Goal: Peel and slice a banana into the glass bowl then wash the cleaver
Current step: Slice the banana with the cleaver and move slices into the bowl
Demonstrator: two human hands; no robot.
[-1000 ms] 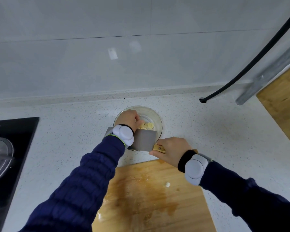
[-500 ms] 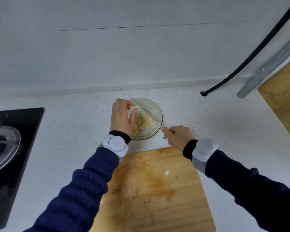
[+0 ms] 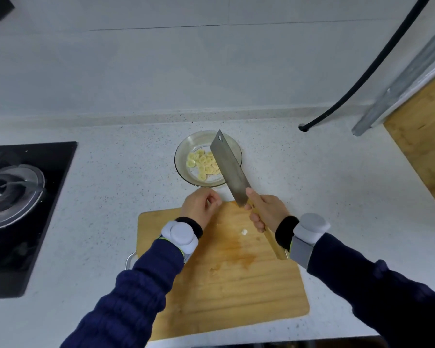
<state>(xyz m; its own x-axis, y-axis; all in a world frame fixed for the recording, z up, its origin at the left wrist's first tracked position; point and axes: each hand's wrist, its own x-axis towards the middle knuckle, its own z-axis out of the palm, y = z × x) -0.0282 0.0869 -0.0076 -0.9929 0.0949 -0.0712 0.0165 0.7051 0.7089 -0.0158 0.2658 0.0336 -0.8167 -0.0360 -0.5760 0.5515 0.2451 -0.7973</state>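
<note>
Wooden chopping board [image 3: 236,285] lies nearest, flat on the speckled worktop [image 3: 111,197], w/ a wet stain mid-board and one small pale banana scrap [image 3: 244,231] on it. Both forearms, in dark blue sleeves w/ a grey-white band at each wrist, reach over it. Left hand [image 3: 199,207] hovers at the board's far edge, fingers loosely curled, thumb near the fingertips, holding nothing. Right hand [image 3: 266,209] is clenched round the cleaver [image 3: 230,169] by its pale wood handle [image 3: 275,244], w/ the handle butt running back beside the wrist. Blade is held clear of the board, flat side to the camera, tip angled away and leftward so it crosses the right part of the glass bowl [image 3: 189,143]; can't tell how high above it. Bowl stands on the worktop just beyond the board, banana slices [image 3: 202,163] heaped in its bottom. Peel + slice look done, so washing is what's left, IMO. Handling: cleaver is prob. blade-heavy, stiff, sharp-edged, likely slick w/ banana residue, so grip the handle only and keep the edge away from the free hand. Bowl is fragile, slices are soft. Far left is a black hob [image 3: 55,172]; far right a black hose [image 3: 312,123] meets the worktop by the wall.
</note>
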